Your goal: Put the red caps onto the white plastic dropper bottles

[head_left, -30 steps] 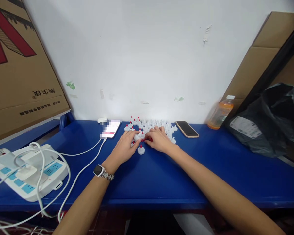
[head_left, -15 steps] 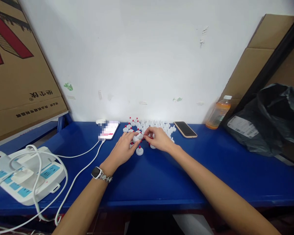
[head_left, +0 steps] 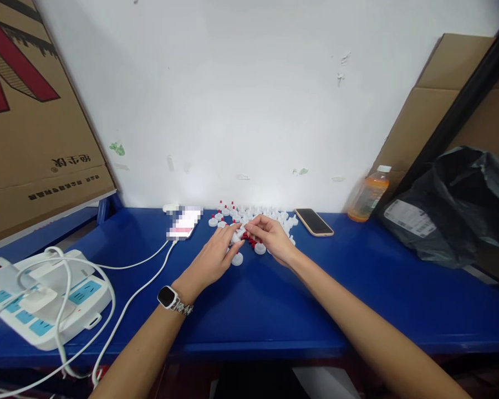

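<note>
White plastic caps [head_left: 266,213] lie in a heap at the back of the blue worktop [head_left: 274,299], against the wall, and both my hands are in its front edge. From the head view, some caps carry a small red plug: a cluster of such capped pieces [head_left: 224,211] stands at the left of the heap, too small and crowded for an exact count, though I make out roughly eight. Loose red plugs [head_left: 248,238] lie between my hands, a handful at most. Plain white caps are far more numerous, dozens by my judgement, so most of the fitting looks undone.

My left hand [head_left: 214,255] rests flat with fingers stretched toward the plugs, its grip open and holding nothing; one fitted cap [head_left: 237,258] sits just beside its fingertips. My right hand [head_left: 270,235] curls over the heap with fingertips pinched together; whether they hold a piece I cannot tell. Another cap [head_left: 260,248] lies by its thumb.

Around them: two phones, one charging phone [head_left: 183,223] and one dark phone [head_left: 314,221], one orange drink bottle [head_left: 368,194], one power strip [head_left: 45,299], one black bag [head_left: 457,205].
</note>
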A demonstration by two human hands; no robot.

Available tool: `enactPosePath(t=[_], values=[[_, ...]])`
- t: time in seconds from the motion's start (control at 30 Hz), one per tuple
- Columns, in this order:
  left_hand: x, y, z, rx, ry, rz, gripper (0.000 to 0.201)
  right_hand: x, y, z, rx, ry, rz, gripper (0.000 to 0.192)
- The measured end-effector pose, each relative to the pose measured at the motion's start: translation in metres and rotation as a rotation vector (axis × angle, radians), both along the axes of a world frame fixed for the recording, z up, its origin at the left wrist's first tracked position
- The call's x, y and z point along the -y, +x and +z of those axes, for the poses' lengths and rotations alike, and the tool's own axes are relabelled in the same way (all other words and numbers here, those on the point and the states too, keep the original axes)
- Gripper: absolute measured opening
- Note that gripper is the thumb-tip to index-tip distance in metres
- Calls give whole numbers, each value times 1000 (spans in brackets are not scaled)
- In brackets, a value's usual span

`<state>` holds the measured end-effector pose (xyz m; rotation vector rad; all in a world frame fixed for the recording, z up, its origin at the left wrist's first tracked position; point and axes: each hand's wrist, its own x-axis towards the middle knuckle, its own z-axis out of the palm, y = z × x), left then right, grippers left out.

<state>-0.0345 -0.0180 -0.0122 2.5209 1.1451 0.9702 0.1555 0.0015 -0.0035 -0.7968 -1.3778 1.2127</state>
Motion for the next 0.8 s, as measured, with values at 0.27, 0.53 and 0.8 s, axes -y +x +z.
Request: enactPosePath(t=[0.27,0.53,0.8], values=[[8,2,3,-17,26,-12,57,8,2,3,1,1,90,34],[-4,-5,0,95,43,57,67,-8,-6,19,149,150,17,31],[-22,-27,-2,68,140,266,36,-104,-25,33,835,362,-238,6]])
